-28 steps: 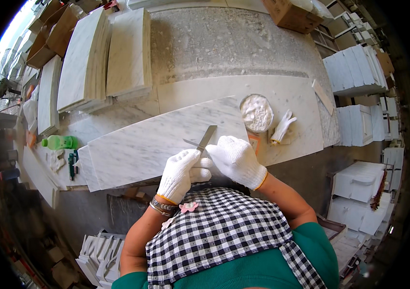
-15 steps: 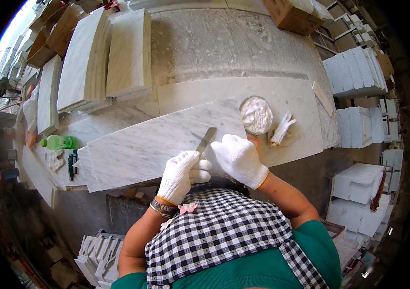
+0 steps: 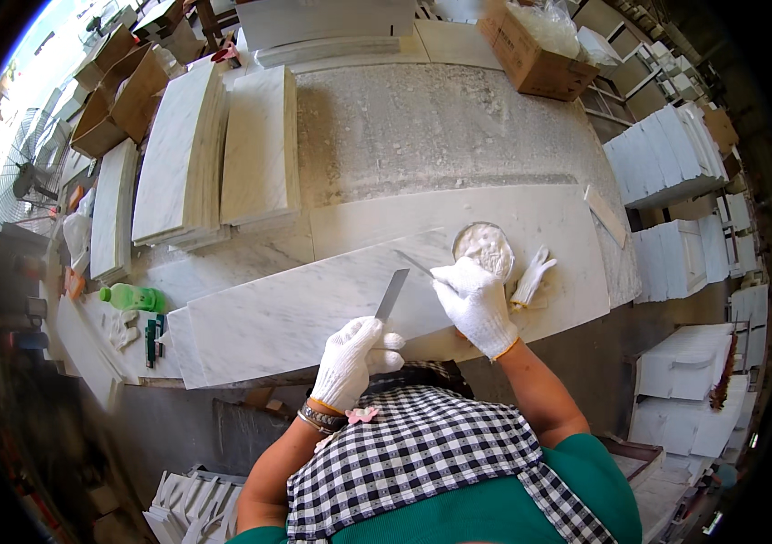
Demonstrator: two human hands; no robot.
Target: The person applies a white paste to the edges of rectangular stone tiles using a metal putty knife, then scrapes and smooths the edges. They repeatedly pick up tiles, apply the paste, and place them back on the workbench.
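Observation:
In white knitted gloves, both my hands are over a long grey-veined marble slab (image 3: 286,308). My left hand (image 3: 348,363) is closed round a flat metal scraper blade (image 3: 392,295), its wide end pointing up and away. My right hand (image 3: 478,304) is closed on a thin metal spatula (image 3: 417,265), seen nearly edge-on and pointing to the far left; its handle is hidden in the fist. Just beyond the right hand stands a round bowl of white paste (image 3: 484,247), partly covered by the glove. A spare white glove (image 3: 532,277) lies right of the bowl.
Stacked marble slabs (image 3: 259,145) stand at the far left. A green bottle (image 3: 135,297) lies at the table's left end near a crumpled glove (image 3: 120,329). A cardboard box (image 3: 536,59) sits at the back right. White panels (image 3: 663,150) are stacked beyond the right edge.
My right hand has turned and moved away from the left hand toward the bowl, and its spatula now shows. The left hand keeps its blade. The whole view has shifted a little.

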